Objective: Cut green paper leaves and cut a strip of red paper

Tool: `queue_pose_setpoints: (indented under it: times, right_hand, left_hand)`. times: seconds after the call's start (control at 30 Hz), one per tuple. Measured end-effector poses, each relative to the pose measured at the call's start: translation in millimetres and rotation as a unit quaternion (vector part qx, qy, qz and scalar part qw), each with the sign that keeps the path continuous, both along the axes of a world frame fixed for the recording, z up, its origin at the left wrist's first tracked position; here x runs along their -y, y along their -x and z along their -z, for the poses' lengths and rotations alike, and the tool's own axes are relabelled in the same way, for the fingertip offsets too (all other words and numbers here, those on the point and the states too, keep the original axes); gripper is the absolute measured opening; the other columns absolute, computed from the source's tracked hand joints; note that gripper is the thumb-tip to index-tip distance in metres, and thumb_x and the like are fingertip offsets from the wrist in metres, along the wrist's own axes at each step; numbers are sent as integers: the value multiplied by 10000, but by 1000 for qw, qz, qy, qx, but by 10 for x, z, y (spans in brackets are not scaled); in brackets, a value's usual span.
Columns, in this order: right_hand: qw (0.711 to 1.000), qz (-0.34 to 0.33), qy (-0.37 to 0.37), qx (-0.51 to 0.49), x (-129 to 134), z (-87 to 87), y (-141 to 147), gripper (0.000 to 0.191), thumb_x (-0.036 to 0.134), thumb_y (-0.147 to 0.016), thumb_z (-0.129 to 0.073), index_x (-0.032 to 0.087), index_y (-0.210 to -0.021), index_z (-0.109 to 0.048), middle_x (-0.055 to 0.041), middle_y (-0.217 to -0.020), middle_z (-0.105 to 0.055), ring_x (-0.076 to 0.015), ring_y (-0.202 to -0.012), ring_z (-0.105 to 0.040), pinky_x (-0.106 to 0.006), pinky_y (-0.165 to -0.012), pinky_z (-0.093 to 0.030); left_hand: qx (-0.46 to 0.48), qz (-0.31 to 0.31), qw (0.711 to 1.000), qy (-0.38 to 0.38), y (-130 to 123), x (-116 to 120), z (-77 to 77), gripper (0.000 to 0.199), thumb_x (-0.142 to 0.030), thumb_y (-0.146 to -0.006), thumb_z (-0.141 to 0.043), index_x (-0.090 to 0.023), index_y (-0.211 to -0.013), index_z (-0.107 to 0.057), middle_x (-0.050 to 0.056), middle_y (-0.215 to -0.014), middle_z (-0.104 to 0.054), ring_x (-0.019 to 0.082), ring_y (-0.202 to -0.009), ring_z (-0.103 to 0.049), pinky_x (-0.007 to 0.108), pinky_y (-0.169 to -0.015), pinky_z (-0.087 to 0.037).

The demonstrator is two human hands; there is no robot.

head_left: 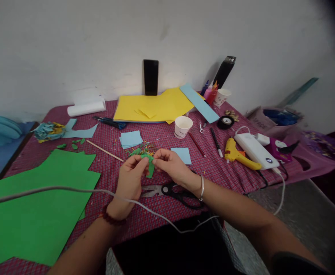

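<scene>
A small green paper piece hangs between my two hands above the middle of the table. My left hand pinches its left side between thumb and fingers. Its right side is pinched by my right hand. Black-handled scissors lie beneath my hands, their blades partly hidden by my left hand. Just beyond my fingers is a heap of tiny green and yellow clippings. Light blue squares lie behind my left hand, and another blue square lies by my right hand.
Large green sheets cover the left front. A white cable crosses in front of my left wrist. A paper cup, yellow sheets, a yellow glue gun and a white power bank stand or lie farther back and right.
</scene>
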State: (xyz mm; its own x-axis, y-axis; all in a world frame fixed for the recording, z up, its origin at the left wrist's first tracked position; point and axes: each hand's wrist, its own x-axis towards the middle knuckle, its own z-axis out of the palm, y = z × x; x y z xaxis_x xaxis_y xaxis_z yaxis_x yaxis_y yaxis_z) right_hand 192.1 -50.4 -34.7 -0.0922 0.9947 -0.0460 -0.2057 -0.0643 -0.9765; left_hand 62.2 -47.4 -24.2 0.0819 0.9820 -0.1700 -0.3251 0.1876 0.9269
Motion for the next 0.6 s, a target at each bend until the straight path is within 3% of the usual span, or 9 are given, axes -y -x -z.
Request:
queue_pose_setpoints:
  times: [0.13,0.2,0.27,0.33,0.4,0.6]
  right_hand:
    - [998,-24,-28,48,21,-65,-73,127,290,-780,-615,187,-795,-543,45,-697,-541,-88,-566,-480,-237,-568,-414]
    - [986,-38,-78,140,139,-151,-200,88,248,-821,-572,189,-884,-555,10,-793,-581,-115,-663,-537,-267,-641,-455]
    - [941,-87,-139,295,338,-227,-374,87,188,-841,-550,193,-924,-577,-26,-864,-610,-153,-771,-572,-307,-717,-479]
    - [864,-141,-177,449,570,-251,-552,246,156,-811,-599,201,-1052,-604,-76,-1010,-628,-212,-942,-584,-384,-849,-485]
    - [809,-154,-196,533,770,-219,-692,391,137,-806,-595,221,-1188,-585,-103,-1117,-614,-249,-1047,-567,-440,-920,-478]
    - [775,-165,-196,578,975,-89,-798,561,81,-790,-543,235,-1328,-501,-117,-1223,-551,-248,-1084,-556,-427,-939,-497]
  left_hand:
    - [-21,-17,999,-21,44,-57,50,207,-271,-668,-731,-165,-623,-559,-51,-532,-546,69,-491,-482,202,-506,-387]
    - [-27,-35,999,-26,102,-108,64,188,-255,-664,-730,-164,-632,-568,-51,-557,-557,70,-520,-495,204,-537,-388]
    - [-33,-51,998,-33,177,-164,60,190,-240,-661,-723,-165,-613,-556,-55,-562,-550,69,-535,-494,206,-558,-380]
    - [-38,-60,997,-41,255,-216,37,198,-238,-660,-718,-166,-599,-545,-57,-555,-539,71,-536,-488,212,-564,-369]
    - [-43,-67,996,-47,319,-255,1,196,-242,-652,-721,-168,-599,-548,-58,-547,-536,74,-531,-479,218,-561,-360]
    - [-66,-77,991,-87,441,-299,-108,201,-264,-659,-735,-158,-585,-581,-49,-539,-538,70,-529,-455,217,-551,-334]
